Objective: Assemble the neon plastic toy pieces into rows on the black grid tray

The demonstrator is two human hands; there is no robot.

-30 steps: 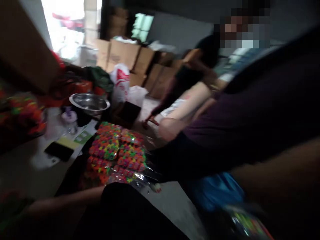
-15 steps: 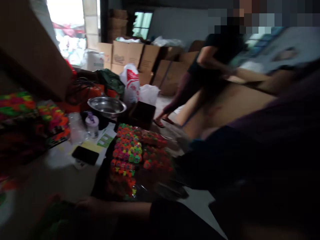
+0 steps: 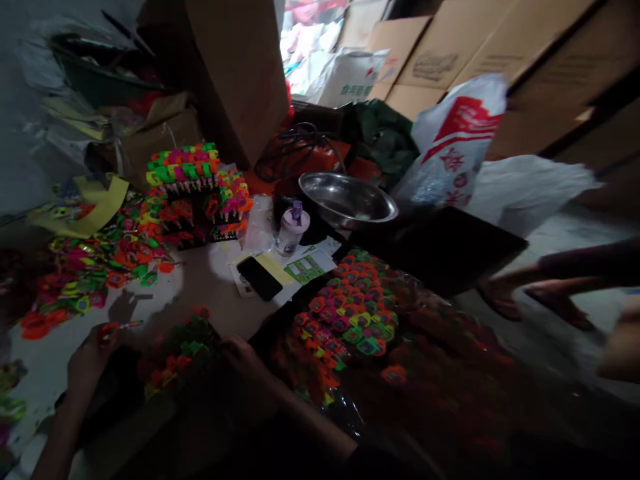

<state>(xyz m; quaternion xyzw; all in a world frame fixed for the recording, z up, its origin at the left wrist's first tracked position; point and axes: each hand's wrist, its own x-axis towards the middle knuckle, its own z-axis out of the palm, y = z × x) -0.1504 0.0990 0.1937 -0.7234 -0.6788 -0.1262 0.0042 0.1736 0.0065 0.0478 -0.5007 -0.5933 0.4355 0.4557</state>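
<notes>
A small dark tray of neon toys (image 3: 175, 353) sits at the near edge of the desk (image 3: 210, 283), held between both hands. The left hand (image 3: 87, 360) is closed around a single orange toy piece (image 3: 113, 328) pinched in its fingers (image 3: 103, 337); the right hand (image 3: 245, 357) is laid against the tray's right side, and in the dim light it cannot be told whether its fingers are curled or flat.

The step in hand is judged to be setting the piece into the tray. It would be done best with the tray steadied by the right hand and the piece lowered straight down, clear of those already seated.

Just right of the tray a large bag of packed toys (image 3: 360, 320) lies close, so little room is left on that side. To the left, loose toys (image 3: 100, 267) are scattered over the desk, with a stacked rack of toys (image 3: 193, 190) behind them. A phone (image 3: 259, 278), some papers (image 3: 305, 267), a small bottle (image 3: 293, 230) and a metal bowl (image 3: 347, 200) stand farther back. The barest patch is seen between the tray and the phone. Another person's feet (image 3: 530, 300) are seen at the right.
</notes>
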